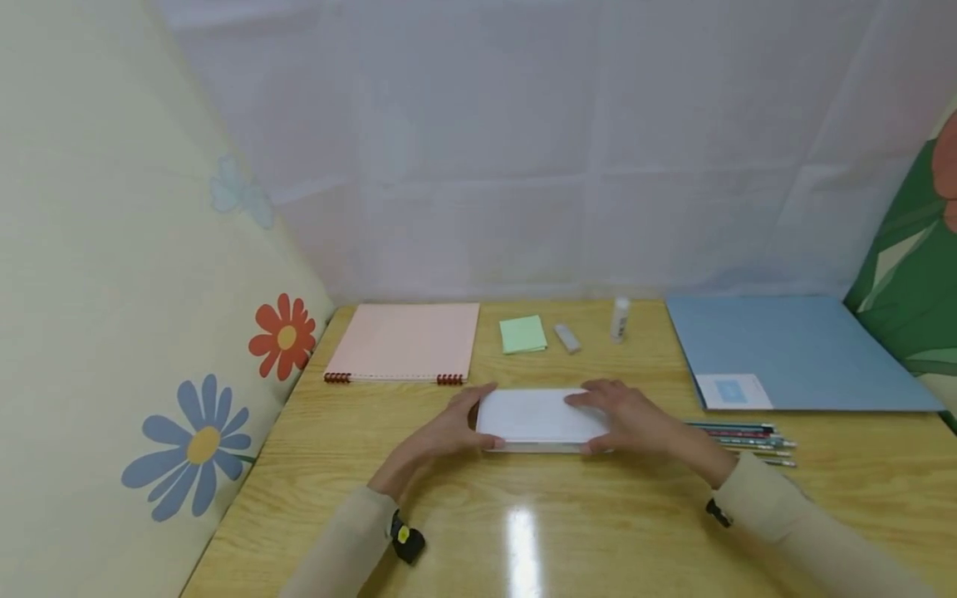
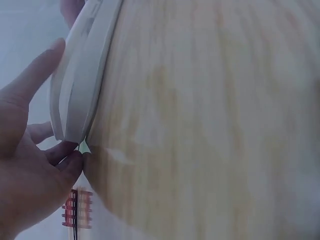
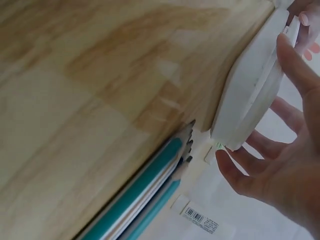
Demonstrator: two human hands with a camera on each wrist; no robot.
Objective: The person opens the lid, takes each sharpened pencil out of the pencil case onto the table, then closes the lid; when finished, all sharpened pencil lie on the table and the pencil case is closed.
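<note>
A flat white rectangular box [image 1: 534, 418], apparently lidded, lies in the middle of the wooden table. Its left end is gripped by my left hand [image 1: 451, 428], the thumb along the near side and fingers at the far side. My right hand [image 1: 635, 419] holds the other end, thumb at the near edge and a finger over the top. In the right wrist view a seam runs along the side of the white box [image 3: 252, 85], between upper and lower parts. The left wrist view shows the thumb against the upper part of the white box [image 2: 82, 75].
Several pencils [image 1: 748, 440] lie right of the box, partly behind my right forearm. A pink spiral notebook [image 1: 407, 340], green sticky notes [image 1: 523, 334], a grey eraser [image 1: 567, 338] and an upright white glue stick [image 1: 620, 320] are farther back. A blue folder [image 1: 792, 349] lies at right.
</note>
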